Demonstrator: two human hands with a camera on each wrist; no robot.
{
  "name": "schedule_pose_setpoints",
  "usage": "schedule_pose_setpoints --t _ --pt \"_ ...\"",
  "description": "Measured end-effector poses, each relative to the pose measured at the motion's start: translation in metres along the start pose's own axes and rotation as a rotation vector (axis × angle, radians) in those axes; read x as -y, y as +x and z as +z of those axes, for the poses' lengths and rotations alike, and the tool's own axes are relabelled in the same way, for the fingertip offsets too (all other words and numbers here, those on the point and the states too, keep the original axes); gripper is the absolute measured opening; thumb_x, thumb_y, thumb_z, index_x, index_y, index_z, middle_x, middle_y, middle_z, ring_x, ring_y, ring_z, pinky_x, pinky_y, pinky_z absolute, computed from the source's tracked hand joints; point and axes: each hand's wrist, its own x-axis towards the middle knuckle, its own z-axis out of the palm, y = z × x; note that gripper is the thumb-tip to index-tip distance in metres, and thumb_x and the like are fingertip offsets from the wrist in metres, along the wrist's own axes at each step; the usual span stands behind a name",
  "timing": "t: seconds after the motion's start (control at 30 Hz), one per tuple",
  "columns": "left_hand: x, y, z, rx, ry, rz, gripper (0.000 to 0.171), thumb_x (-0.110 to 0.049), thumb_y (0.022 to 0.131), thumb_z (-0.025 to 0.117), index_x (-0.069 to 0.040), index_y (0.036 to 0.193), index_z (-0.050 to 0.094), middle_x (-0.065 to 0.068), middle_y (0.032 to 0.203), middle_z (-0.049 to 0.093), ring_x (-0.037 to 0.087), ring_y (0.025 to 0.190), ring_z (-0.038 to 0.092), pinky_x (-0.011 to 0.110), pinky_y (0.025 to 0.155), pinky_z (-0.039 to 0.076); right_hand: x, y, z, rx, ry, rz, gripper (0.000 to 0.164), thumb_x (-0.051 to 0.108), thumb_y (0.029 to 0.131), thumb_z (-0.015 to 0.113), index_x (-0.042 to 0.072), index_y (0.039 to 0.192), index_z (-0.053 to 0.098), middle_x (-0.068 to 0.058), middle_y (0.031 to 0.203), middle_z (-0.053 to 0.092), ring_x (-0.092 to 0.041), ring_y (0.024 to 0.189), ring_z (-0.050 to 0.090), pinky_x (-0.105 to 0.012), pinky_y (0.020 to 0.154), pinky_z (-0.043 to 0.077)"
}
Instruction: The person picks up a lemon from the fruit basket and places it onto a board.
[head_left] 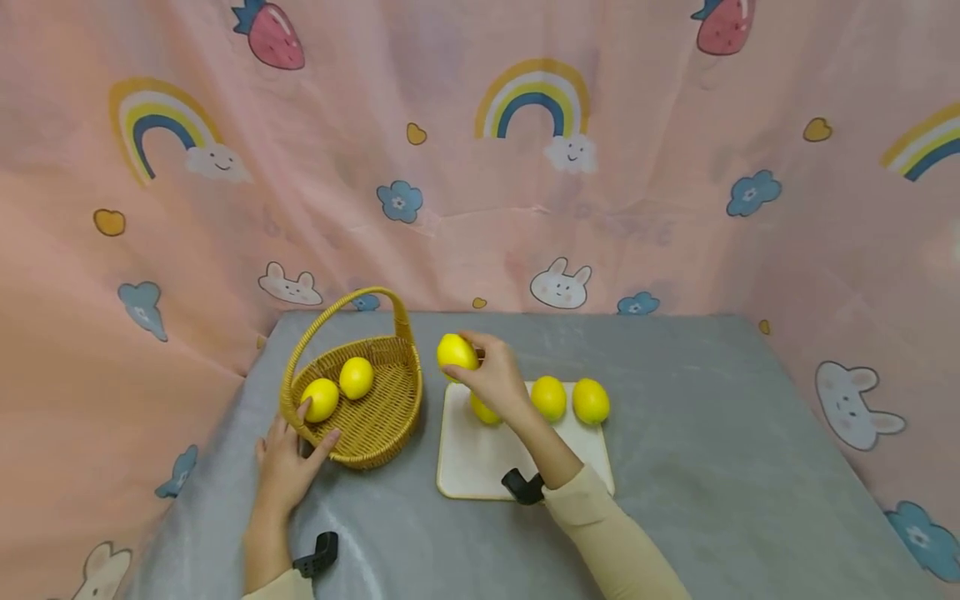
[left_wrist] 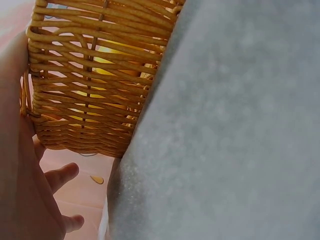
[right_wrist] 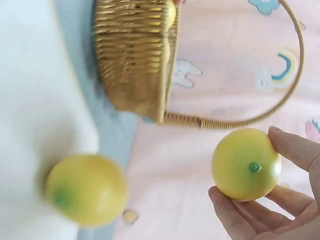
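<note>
My right hand (head_left: 497, 375) pinches a yellow lemon (head_left: 456, 353) between thumb and fingers, raised above the back left corner of a white tray (head_left: 525, 467). The right wrist view shows the green stem spot on this held lemon (right_wrist: 246, 165). On the tray lie two lemons (head_left: 549, 398) (head_left: 591, 401) at the back right and another lemon (head_left: 484, 410) partly covered by my right hand. My left hand (head_left: 287, 471) rests on the near left rim of a wicker basket (head_left: 382, 408), thumb and forefinger over the edge, other fingers loosely spread outside. Inside are two lemons (head_left: 356, 378) (head_left: 321, 400).
The basket's tall arched handle (head_left: 330, 312) rises over its left and back sides. Grey cloth (head_left: 720, 467) covers the table. A pink curtain (head_left: 465, 225) with rainbows and rabbits hangs behind and along the sides. Each wrist wears a black camera mount (head_left: 318, 554).
</note>
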Motion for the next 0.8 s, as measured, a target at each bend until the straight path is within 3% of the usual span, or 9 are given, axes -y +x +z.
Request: schedule_pose_setpoints --t 0.43,0.8 --pt "-0.003 -0.001 -0.001 0.005 0.004 -0.006 0.077 -0.044 0.094 0.066 -0.005 0.154 0.036 0.029 0.158 0.023 0.053 0.140 0.024 0.078 0.104 0.003 -0.045 -0.060 -0.055 -0.145 -0.031 0.102 0.057 0.009 0.081 0.084 -0.003 0.132 0.062 -0.017 0.131 0.063 -0.036 0.109 0.065 -0.043 0.089 0.055" --pt "-0.005 -0.002 -0.002 0.019 0.003 -0.005 0.078 -0.044 0.095 0.065 -0.005 0.154 0.034 0.029 0.159 0.021 0.054 0.141 0.023 0.078 0.104 0.002 -0.073 -0.103 -0.084 -0.138 -0.105 0.137 0.055 0.008 0.082 0.082 -0.008 0.130 0.061 -0.024 0.127 0.063 -0.037 0.103 0.065 -0.043 0.084 0.057"
